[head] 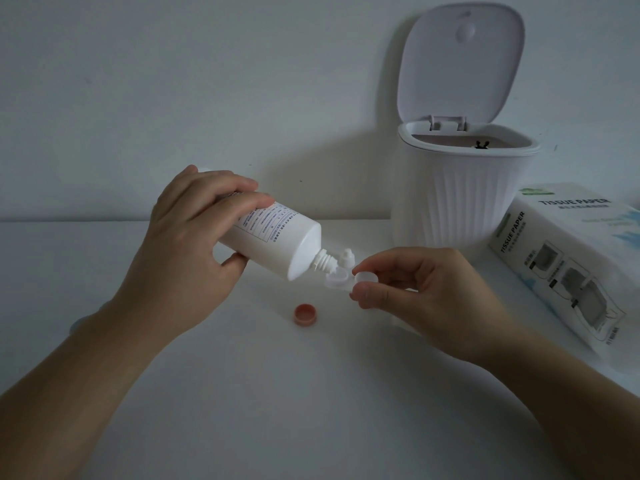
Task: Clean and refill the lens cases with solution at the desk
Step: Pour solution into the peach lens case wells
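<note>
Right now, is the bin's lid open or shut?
Open. The bin's lid stands up behind it, so you can see inside.

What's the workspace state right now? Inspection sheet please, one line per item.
Surface: white desk, against a pale wall.
Job's things: solution bottle tipped, nozzle down over the open well of the lens case; other well capped white; pink cap lies loose on the desk, hollow side up; small white bottle cap stands behind the case.
Clutter: tissue paper box at right.
Grippers: left hand grips the bottle; right hand pinches the case's capped end with its fingers.
Cables: nothing seen.
Surroundings: white ribbed bin, lid open.
</note>
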`<state>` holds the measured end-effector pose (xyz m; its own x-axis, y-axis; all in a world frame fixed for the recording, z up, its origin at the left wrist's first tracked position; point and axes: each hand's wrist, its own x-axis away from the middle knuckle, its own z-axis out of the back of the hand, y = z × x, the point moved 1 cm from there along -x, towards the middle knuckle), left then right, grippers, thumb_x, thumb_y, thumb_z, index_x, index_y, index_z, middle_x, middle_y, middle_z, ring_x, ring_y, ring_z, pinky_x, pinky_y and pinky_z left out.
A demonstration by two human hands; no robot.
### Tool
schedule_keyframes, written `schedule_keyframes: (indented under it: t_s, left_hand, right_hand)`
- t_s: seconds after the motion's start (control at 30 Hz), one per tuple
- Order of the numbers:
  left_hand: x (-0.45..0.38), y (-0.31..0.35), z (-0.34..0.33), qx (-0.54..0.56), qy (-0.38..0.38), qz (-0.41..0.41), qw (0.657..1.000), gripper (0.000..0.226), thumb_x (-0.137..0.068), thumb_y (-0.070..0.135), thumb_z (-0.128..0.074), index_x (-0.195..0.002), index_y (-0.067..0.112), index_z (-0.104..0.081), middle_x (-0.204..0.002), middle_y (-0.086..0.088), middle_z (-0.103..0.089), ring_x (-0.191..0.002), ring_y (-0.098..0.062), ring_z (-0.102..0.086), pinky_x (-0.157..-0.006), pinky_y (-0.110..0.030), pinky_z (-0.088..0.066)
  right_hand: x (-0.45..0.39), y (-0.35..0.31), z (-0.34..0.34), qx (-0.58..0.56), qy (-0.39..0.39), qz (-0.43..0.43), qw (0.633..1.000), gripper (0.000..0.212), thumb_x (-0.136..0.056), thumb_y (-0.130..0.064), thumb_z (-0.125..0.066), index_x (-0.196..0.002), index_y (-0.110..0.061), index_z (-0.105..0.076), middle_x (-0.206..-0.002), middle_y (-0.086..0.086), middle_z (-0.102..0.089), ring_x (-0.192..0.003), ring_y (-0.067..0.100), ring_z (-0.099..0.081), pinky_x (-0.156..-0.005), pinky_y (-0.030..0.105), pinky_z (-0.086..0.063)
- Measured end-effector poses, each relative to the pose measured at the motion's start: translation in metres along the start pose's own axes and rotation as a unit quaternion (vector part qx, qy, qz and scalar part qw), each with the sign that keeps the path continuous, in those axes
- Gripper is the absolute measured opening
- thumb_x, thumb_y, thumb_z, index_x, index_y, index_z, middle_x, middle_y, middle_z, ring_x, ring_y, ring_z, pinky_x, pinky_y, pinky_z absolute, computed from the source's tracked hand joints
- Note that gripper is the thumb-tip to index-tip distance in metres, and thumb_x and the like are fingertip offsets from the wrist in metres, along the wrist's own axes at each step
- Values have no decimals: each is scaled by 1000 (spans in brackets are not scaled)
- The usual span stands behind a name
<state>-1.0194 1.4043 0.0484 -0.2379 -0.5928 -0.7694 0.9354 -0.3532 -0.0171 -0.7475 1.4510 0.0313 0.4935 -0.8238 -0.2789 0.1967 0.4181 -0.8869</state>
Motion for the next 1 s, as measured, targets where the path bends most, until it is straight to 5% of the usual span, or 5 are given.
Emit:
schedule_keyframes:
  t_s: [1.0]
  left_hand:
    - [-1, 2, 1, -13, 9, -8, 1000, 62, -64, -13, -83, -121, 7, -68, -125, -14, -63, -118, -37, -60, -123, -47, -23]
  right_hand:
    - [-1, -1, 1, 26, -1, 20, 999, 11, -80, -31, -80, -88, -25, -79, -77, -10, -77, -70, 2, -70, -67, 9, -50]
